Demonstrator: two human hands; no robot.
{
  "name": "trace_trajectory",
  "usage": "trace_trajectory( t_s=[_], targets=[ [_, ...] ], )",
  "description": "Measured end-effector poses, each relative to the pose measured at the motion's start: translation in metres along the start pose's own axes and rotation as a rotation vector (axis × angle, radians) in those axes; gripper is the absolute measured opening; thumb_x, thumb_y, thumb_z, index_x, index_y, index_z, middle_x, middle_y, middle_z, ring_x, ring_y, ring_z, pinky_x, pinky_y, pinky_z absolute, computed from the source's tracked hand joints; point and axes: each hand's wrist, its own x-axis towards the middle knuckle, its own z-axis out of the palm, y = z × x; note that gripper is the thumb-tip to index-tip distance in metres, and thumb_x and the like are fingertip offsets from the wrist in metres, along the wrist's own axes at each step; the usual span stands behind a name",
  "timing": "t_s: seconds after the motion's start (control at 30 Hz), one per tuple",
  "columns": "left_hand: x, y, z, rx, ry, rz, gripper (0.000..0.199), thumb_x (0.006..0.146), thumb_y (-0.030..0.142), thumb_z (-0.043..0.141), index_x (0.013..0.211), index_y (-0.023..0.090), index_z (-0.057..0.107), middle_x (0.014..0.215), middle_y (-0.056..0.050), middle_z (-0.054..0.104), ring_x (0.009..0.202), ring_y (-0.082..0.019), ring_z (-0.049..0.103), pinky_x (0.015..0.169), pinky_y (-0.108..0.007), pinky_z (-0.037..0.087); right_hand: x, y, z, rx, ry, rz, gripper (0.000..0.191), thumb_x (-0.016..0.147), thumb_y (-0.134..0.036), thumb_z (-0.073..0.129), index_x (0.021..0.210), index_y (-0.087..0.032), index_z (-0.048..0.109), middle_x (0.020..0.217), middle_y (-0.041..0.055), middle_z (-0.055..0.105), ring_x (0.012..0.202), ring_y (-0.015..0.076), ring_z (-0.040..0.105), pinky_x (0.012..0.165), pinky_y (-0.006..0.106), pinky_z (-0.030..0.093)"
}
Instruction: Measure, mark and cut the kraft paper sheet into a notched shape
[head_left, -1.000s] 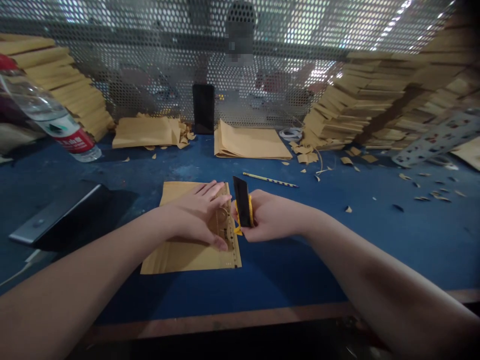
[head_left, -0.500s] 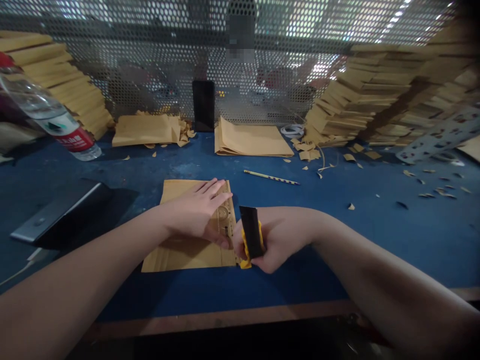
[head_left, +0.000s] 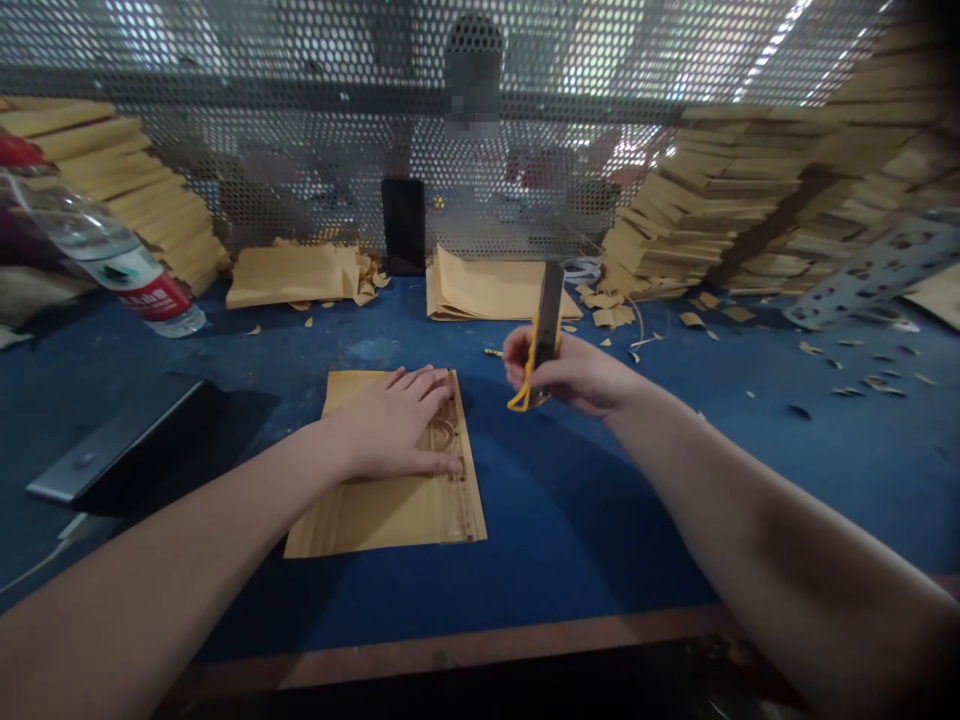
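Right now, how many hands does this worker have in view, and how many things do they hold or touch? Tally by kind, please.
Hands: 2, left hand and right hand
Black-and-yellow tool: 1
Clear ruler: 1
Brown paper piece: 1
Total: 5

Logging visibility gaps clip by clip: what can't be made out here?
Head view, pencil: mostly hidden behind the right hand's grip.
Head view, clear ruler: partly covered by the left hand; fine markings too small.
Head view, black-and-yellow tool: partly hidden by that grip.
Head view, water bottle: red cap partly cut off by left edge; fine label print blurred.
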Motion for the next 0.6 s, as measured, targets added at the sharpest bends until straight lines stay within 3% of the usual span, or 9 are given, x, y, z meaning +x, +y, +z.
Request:
trace_trajectory(
  t_s=[0.13,0.27,0.4,0.6],
  targets=[
    [0.005,-0.003,-0.002,0.046,0.123,-0.029,0.062,0.094,0.060,0.051,0.140,0.019,0.045,0.145,-0.014,0.047,0.132,-0.031,0.047,0.110,-0.056,0.036,0.007,0.024,-0.020,-0.146,0.353,0.091,0.033,0.098,-0.040,0.056,0.121,-0.016,0.057,0.102,0.0050,0.064,0.079,0.0148,0.063,0.069,0.032,0.056],
    [0.008,-0.008,-0.002,0.081,0.186,-0.047,0.046,0.095,0.050,0.057,0.128,0.018,0.055,0.131,-0.011,0.056,0.118,-0.026,0.057,0.101,-0.051,0.046,0.007,0.033,-0.037,-0.418,0.552,0.186,0.033,0.097,-0.037,0.060,0.123,-0.017,0.057,0.109,0.0063,0.063,0.086,0.0168,0.064,0.074,0.035,0.057],
    [0.009,-0.012,-0.001,0.092,0.218,-0.079,0.040,0.096,0.046,0.058,0.124,0.018,0.057,0.127,-0.010,0.059,0.114,-0.025,0.059,0.098,-0.049,0.049,0.005,0.032,-0.044,-0.692,0.574,0.244,0.032,0.094,-0.037,0.063,0.119,-0.017,0.060,0.113,0.0073,0.063,0.098,0.0208,0.063,0.085,0.042,0.054],
    [0.009,-0.016,0.001,0.071,0.241,-0.089,0.038,0.095,0.043,0.060,0.123,0.017,0.058,0.127,-0.010,0.059,0.113,-0.024,0.059,0.096,-0.047,0.051,0.008,0.037,-0.044,-0.893,0.475,0.262,0.032,0.097,-0.038,0.059,0.121,-0.017,0.060,0.117,0.0081,0.064,0.099,0.0205,0.064,0.085,0.042,0.055]
  ],
)
